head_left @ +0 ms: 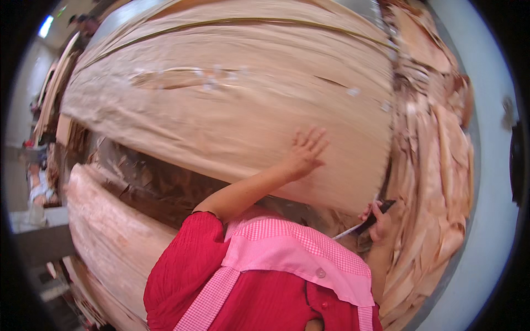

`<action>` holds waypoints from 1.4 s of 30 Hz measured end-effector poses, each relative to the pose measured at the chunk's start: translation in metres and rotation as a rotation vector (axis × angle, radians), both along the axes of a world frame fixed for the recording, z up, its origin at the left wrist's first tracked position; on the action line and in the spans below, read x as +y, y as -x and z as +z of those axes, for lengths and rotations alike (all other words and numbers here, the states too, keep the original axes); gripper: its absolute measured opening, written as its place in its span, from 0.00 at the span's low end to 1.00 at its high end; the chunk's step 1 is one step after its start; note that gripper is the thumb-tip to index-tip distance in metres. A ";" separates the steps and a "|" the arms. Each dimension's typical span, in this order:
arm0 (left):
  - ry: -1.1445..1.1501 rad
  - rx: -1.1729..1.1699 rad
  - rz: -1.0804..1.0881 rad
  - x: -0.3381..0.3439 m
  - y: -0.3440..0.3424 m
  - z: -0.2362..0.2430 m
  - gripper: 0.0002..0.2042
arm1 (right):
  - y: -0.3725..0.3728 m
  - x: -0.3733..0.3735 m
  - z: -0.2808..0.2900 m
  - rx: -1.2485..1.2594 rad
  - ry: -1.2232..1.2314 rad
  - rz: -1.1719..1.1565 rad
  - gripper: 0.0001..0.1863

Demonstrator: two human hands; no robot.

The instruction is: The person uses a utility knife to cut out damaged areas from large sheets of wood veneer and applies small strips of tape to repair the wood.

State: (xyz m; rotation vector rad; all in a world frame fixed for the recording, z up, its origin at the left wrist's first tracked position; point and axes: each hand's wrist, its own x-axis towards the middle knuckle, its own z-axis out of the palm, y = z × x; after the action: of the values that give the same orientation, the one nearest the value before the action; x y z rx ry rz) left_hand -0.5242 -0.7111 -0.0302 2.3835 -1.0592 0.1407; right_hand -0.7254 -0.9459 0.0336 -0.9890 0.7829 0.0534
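Observation:
A broad sheet of thin pale wood veneer (237, 110), wrinkled at its left and carrying small white patches, spans the middle and top of the view. My left hand (307, 150) lies over its lower right part with fingers spread. At the sheet's lower right corner, my right hand (376, 223) is closed on a knife (385, 207) with a black handle and a long, pale, narrow blade angled down-left. A dark gap with scraps separates the big sheet from another veneer piece (113, 220) at the lower left.
Crumpled veneer strips (433, 182) are heaped along the right, beside a pale wall (480, 66). More stacked sheets (55, 88) stand at the left. People (83, 25) show blurred at the far upper left, and someone else's arm (36, 179) at the left edge.

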 end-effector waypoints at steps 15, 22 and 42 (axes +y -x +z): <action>-0.241 0.007 0.286 -0.084 0.050 -0.003 0.25 | 0.002 -0.235 -0.045 0.026 0.294 0.281 0.06; -0.161 -0.031 0.530 -0.124 0.067 0.000 0.30 | -0.090 -0.315 -0.033 0.115 0.186 0.640 0.07; 0.044 0.027 1.186 -0.445 -0.069 0.047 0.26 | -0.607 -0.510 -0.058 -0.209 0.463 0.847 0.09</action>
State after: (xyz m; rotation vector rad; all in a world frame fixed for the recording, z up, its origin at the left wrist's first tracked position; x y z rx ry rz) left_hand -0.4548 -1.1557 0.0172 2.6234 0.4785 0.5169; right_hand -0.1183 -1.4558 -0.0243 -1.6865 0.1349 0.5083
